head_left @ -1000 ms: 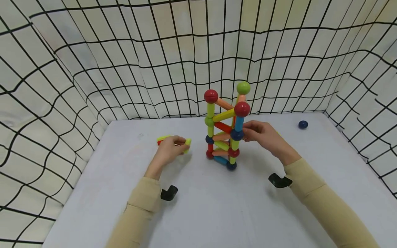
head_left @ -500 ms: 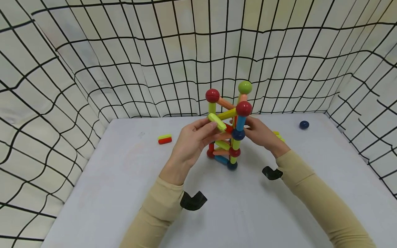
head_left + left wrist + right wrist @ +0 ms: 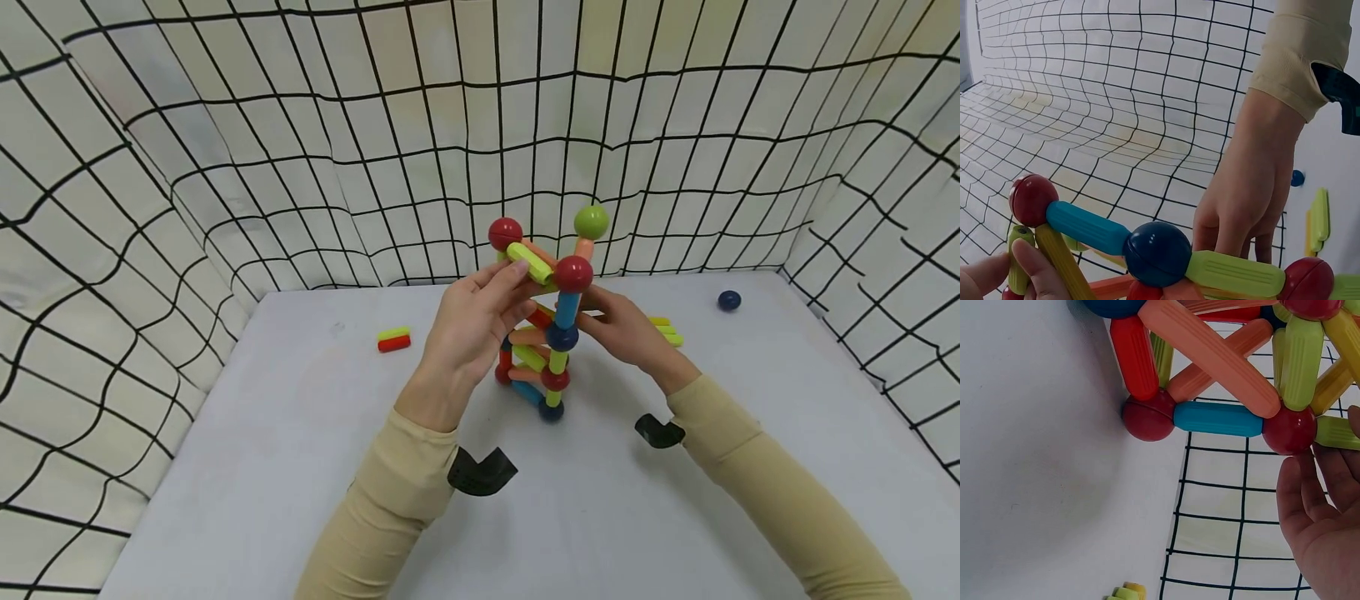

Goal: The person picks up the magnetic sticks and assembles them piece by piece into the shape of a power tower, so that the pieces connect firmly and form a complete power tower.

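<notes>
A tall tower of coloured magnetic rods and balls (image 3: 567, 310) stands mid-table. My left hand (image 3: 465, 333) pinches a yellow-green magnetic rod (image 3: 529, 263) between thumb and fingers. That rod lies across the upper level, between the left red ball (image 3: 506, 234) and the front red ball (image 3: 573, 273); in the left wrist view its end is just beside the front ball. From the right, my right hand (image 3: 630, 332) reaches behind the tower. In the right wrist view its fingers (image 3: 1297, 494) curl round a light-green rod (image 3: 1338, 432) of the tower, beside a red ball (image 3: 1289, 430).
On the left of the table lie a yellow-green rod (image 3: 393, 333) and a red rod (image 3: 393, 343). Several yellow-green rods (image 3: 670, 333) are behind my right wrist. A dark blue ball (image 3: 729, 301) sits at the back right. Black netting (image 3: 420, 158) encloses the back and sides.
My left hand has carried the yellow-green rod from the left of the table rightward and up to the tower's top. The front red ball has shifted slightly left. My right hand stays at the tower.
</notes>
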Action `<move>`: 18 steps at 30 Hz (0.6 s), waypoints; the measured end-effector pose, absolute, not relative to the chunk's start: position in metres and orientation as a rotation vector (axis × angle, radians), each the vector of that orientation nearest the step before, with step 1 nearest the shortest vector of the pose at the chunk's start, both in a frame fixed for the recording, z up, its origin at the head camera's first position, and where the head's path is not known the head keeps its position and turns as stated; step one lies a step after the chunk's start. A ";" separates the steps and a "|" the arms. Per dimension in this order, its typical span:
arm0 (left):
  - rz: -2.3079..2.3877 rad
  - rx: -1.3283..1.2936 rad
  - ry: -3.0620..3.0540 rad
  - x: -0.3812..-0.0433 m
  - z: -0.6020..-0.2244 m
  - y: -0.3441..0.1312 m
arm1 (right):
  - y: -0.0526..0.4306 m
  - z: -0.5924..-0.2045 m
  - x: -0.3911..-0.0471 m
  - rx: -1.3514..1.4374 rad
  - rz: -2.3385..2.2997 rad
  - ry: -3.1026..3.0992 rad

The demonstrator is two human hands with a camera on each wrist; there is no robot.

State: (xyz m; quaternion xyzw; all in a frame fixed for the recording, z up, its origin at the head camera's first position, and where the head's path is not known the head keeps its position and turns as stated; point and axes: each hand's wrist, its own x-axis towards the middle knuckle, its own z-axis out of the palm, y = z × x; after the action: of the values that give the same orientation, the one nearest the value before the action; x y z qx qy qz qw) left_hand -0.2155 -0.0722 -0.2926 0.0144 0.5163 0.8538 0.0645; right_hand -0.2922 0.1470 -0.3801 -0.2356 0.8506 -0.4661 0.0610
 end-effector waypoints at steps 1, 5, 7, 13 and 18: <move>2.579 0.045 1.557 -0.216 -0.292 -0.072 | 0.147 -0.380 -0.292 -0.707 -1.404 2.579; 2.578 0.050 1.555 -0.216 -0.291 -0.072 | 0.146 -0.379 -0.290 -0.691 -1.402 2.583; 2.583 0.043 1.558 -0.216 -0.290 -0.071 | 0.145 -0.379 -0.290 -0.686 -1.399 2.590; 2.595 -0.004 1.569 -0.218 -0.288 -0.067 | 0.145 -0.380 -0.289 -0.682 -1.404 2.606; 2.586 -0.009 1.576 -0.218 -0.287 -0.065 | 0.145 -0.382 -0.289 -0.683 -1.400 2.618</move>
State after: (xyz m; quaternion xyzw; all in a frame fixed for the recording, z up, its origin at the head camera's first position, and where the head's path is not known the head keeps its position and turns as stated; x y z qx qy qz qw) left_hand -0.2182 -0.0648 -0.2867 -0.0030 0.5195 0.8526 0.0567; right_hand -0.2891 0.1445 -0.3816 -0.2238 0.8585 -0.4590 0.0475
